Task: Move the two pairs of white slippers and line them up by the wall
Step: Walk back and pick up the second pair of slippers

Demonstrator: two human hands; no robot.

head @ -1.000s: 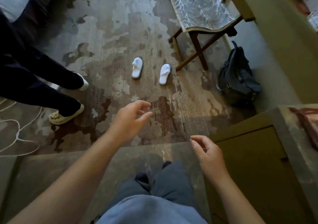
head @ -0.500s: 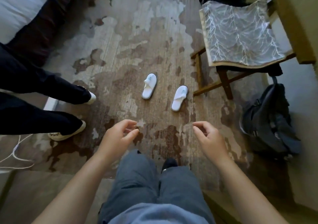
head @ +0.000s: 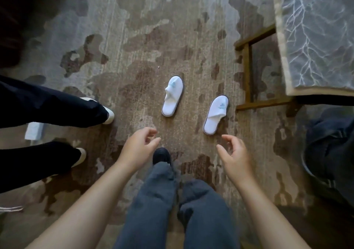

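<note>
Two white slippers with pale blue marks lie on the patterned carpet, toes pointing away from me. The left slipper (head: 172,96) sits a little farther off than the right slipper (head: 216,114), with a gap between them. My left hand (head: 138,148) hovers below the left slipper, fingers loosely curled and apart, holding nothing. Just below the heel of the right slipper, my right hand (head: 232,153) is also empty with its fingers spread. Neither hand touches a slipper. Only one pair is in view.
A wooden chair (head: 247,72) with a patterned cushion (head: 316,34) stands at the right, close to the right slipper. A dark backpack (head: 329,153) lies at the far right. Another person's legs in dark trousers (head: 47,110) stand at the left. My own legs (head: 162,201) fill the bottom middle.
I have stepped closer, so the slippers now appear larger and nearer. Both hands have moved forward toward them, still empty.
</note>
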